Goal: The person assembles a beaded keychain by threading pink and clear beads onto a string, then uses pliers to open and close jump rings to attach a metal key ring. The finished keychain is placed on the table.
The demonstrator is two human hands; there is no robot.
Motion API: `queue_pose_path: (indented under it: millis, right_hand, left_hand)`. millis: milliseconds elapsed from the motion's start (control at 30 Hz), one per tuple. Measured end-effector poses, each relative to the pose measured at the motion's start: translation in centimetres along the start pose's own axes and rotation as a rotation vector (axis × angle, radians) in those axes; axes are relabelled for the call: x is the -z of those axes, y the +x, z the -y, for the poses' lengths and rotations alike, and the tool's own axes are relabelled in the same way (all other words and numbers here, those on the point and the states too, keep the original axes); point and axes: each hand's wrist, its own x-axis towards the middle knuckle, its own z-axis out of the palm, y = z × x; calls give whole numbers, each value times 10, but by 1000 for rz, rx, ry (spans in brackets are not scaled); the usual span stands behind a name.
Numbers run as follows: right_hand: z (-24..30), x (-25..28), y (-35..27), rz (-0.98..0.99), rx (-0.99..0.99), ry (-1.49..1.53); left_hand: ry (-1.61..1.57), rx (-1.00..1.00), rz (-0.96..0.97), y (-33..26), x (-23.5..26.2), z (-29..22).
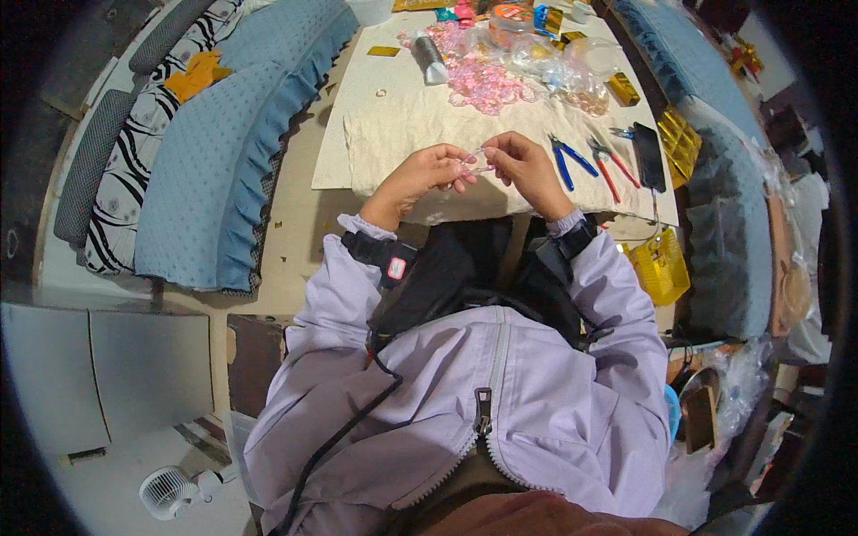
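My left hand (429, 171) and my right hand (525, 167) meet over the near edge of a cream cloth (393, 125) on a low table. Between their fingertips they pinch a small clear bead piece (483, 159), too small to make out in detail. Both wrists carry dark straps over lilac jacket sleeves. A heap of pink beads (478, 76) in clear bags lies farther back on the cloth. Blue-handled pliers (570, 161) and red-handled pliers (608, 165) lie just right of my right hand.
A dark phone (649, 156) lies right of the pliers, with gold boxes (679, 138) beyond it. A grey spool (431, 58) stands by the beads. Blue cushions (223, 152) line the left side, another cushion (728, 223) the right. A yellow basket (661, 266) sits below the table.
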Motion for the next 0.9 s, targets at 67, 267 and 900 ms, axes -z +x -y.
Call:
queue_pose_path:
  millis: [67,267,900]
  right_hand:
    - [-3,3,-1,-39,2,15]
    - [-3,5,-6,-121,71,28]
    - [2,9,-30,70,-170,303]
  left_hand:
    - [-4,-20,13,-1,-2,4]
    - [44,-28,-79,1,-6,7]
    - [-175,-78,-313,25,9,-29]
